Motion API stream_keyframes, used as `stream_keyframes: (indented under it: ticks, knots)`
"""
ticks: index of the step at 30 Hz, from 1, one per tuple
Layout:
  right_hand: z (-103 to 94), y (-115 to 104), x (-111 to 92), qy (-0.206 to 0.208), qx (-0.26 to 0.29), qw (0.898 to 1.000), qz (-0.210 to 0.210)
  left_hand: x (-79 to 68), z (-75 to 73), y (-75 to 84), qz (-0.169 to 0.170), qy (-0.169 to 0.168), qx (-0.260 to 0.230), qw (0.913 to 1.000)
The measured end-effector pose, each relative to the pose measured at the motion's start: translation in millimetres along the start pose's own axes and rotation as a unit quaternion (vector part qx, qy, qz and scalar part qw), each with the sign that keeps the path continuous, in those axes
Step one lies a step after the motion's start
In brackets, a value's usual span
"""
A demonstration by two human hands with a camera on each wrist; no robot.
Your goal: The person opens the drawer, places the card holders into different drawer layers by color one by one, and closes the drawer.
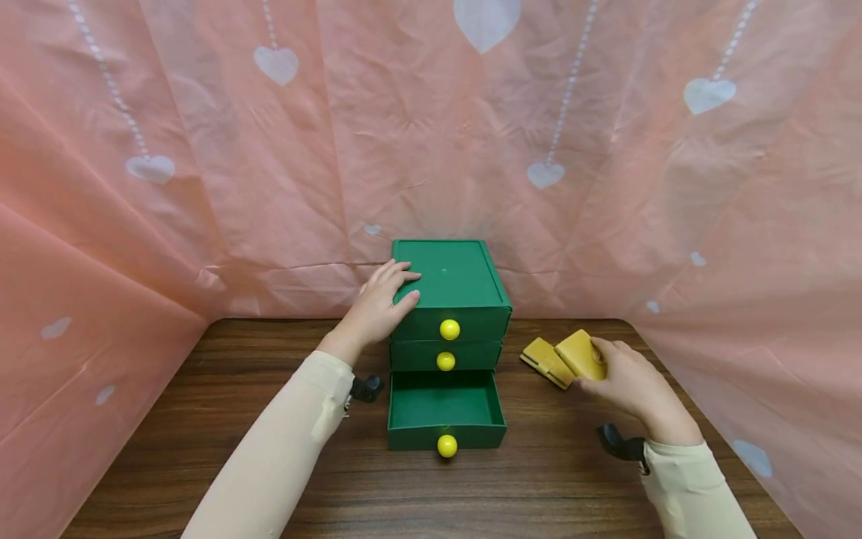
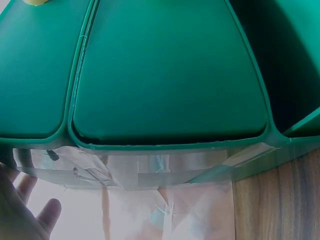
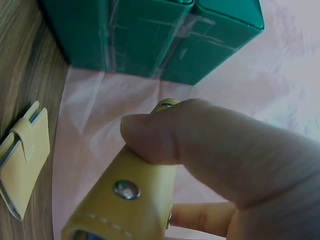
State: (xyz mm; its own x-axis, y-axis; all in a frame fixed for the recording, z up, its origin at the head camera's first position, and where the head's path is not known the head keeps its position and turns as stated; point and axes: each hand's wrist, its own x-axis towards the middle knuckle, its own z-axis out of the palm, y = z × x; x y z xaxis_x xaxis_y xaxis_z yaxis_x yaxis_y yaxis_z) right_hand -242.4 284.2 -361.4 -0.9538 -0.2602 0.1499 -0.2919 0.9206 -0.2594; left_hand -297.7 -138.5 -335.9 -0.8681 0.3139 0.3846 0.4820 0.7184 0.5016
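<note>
My right hand (image 1: 629, 382) grips a yellow wallet (image 1: 581, 355) between thumb and fingers, above the table's right side. In the right wrist view, the held wallet (image 3: 145, 185) shows a rounded edge with silver snaps and stitching, the thumb lying across it. A second yellow wallet (image 1: 547, 363) with a strap closure lies on the table just left of it. My left hand (image 1: 373, 307) rests at the top left edge of a green drawer cabinet (image 1: 447, 273), fingers spread on its top. The cabinet's bottom drawer (image 1: 444, 408) is pulled out; the two upper drawers are closed.
Each drawer front has a round yellow knob (image 1: 450, 329). The cabinet stands toward the back of a dark wooden table (image 1: 539, 486). A pink curtain (image 1: 431, 150) with white hearts hangs behind and at both sides. Clear tape (image 3: 200, 22) runs along the cabinet's side.
</note>
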Motion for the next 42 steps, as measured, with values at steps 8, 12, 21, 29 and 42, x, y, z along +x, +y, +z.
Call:
stream_keyframes:
  ticks: [8,12,21,29,42]
  knots:
    - [1.2,-10.1,-0.5,0.024,-0.002,0.999,-0.021,-0.1,-0.7,1.0,0.005,0.001,-0.001,1.0000]
    - [1.2,-15.7,-0.9,0.046,0.001,0.998,-0.038,0.0,-0.7,0.3,0.006,0.001,-0.001,1.0000]
    - [-2.3,-29.9,-1.0,0.093,0.016,0.994,-0.061,0.1,-1.1,0.2,0.005,0.002,-0.003,1.0000]
    - [-2.4,-37.7,-1.3,0.123,0.024,0.988,-0.091,0.6,-0.1,-0.5,0.002,0.003,-0.004,1.0000]
    - [4.7,-47.9,2.8,0.170,0.034,0.972,-0.156,-0.6,-0.4,0.0,0.005,0.005,-0.006,1.0000]
